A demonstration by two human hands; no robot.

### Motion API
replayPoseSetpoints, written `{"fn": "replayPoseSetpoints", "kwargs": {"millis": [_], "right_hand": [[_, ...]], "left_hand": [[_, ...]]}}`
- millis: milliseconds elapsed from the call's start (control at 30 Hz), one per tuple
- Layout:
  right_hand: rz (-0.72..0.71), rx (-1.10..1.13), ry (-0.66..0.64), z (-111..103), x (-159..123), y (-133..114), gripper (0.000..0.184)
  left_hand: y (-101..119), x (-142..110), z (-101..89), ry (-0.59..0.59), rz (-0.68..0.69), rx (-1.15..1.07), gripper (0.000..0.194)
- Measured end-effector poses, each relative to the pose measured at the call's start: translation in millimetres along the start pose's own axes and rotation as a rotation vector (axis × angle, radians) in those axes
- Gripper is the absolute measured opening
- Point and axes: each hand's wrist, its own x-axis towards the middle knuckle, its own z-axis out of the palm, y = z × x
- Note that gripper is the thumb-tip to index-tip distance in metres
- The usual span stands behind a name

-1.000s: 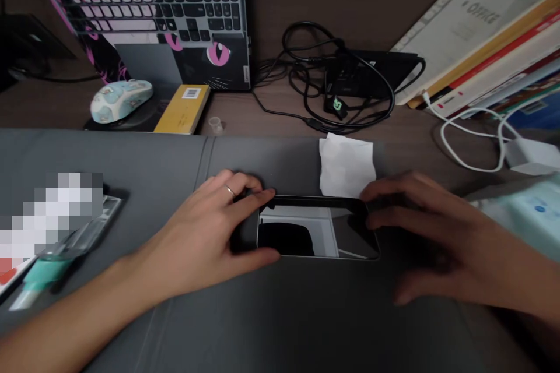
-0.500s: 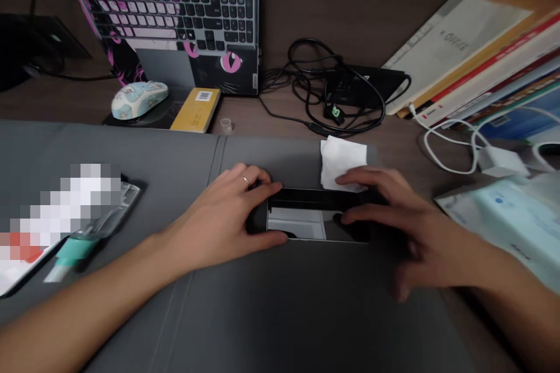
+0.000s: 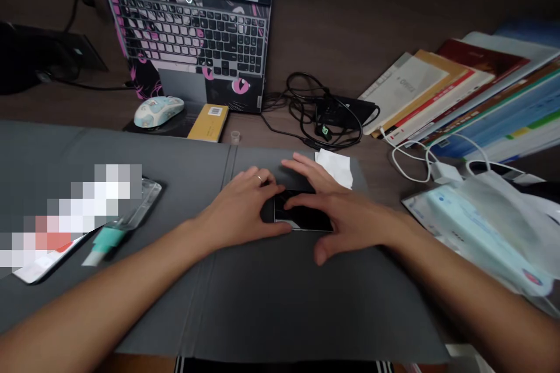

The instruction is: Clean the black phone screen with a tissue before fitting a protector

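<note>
A dark-screened smartphone (image 3: 312,222) lies flat on the grey desk mat (image 3: 280,303), its long side running left to right. My left hand (image 3: 240,210) grips its left end, thumb on the near edge and index finger on the far edge; a ring shows on one finger. Over the phone's right part spreads my right hand (image 3: 350,215), fingers apart. Its index fingertip is at the screen towards the left end; whether it presses the glass I cannot tell. A folded white tissue (image 3: 336,168) lies just behind my right hand.
At the back stand an open laptop (image 3: 196,41), a mouse (image 3: 158,112), a yellow booklet (image 3: 209,122) and a tangled black cable with adapter (image 3: 345,113). Leaning books (image 3: 437,93) and a pale blue packet (image 3: 472,233) are right. A clear case (image 3: 142,204) lies left.
My right hand has moved left across the phone, its index fingertip now near the left end. The left hand keeps its grip. The view has tilted up, showing the laptop screen.
</note>
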Motion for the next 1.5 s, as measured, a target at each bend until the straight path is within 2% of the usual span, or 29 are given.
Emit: {"fn": "replayPoseSetpoints", "kwargs": {"millis": [200, 367, 533, 767, 1033, 1133, 1267, 1400, 1500], "right_hand": [[-0.002, -0.009, 0.02, 5.2, 6.5, -3.0, 0.076], [0.029, -0.012, 0.043, 4.4, 1.2, -3.3, 0.073], [0.113, -0.012, 0.048, -5.4, -26.5, 3.4, 0.068], [0.192, -0.031, 0.061, -11.8, -76.3, 11.5, 0.069], [0.212, -0.034, 0.155, -9.4, -102.4, 12.3, 0.064], [0.188, -0.082, 0.237, -8.9, -98.2, 11.9, 0.046], [0.191, -0.195, 0.388, -8.8, -76.4, 23.1, 0.027], [0.252, -0.285, 0.342, -7.3, -51.0, 48.1, 0.032], [0.298, -0.306, 0.315, -5.7, -38.5, 62.5, 0.025]], "left_hand": [[-1.2, 0.3, 0.0, -0.008, 0.003, -0.002, 0.056], [0.1, 0.1, -1.7, -0.017, -0.004, 0.005, 0.056], [-1.3, -0.1, -0.4, -0.017, 0.005, 0.018, 0.061], [-3.9, -0.6, 2.0, -0.025, 0.012, 0.024, 0.063], [-3.0, -1.6, 3.9, -0.003, 0.011, 0.048, 0.057], [-3.6, -1.4, 3.9, -0.01, 0.022, 0.058, 0.057], [-3.2, -0.6, 2.4, -0.032, 0.036, 0.058, 0.057], [-3.0, 0.0, 1.6, -0.049, 0.036, 0.058, 0.059], [-4.3, 0.1, 1.3, -0.047, 0.046, 0.049, 0.061]]}}
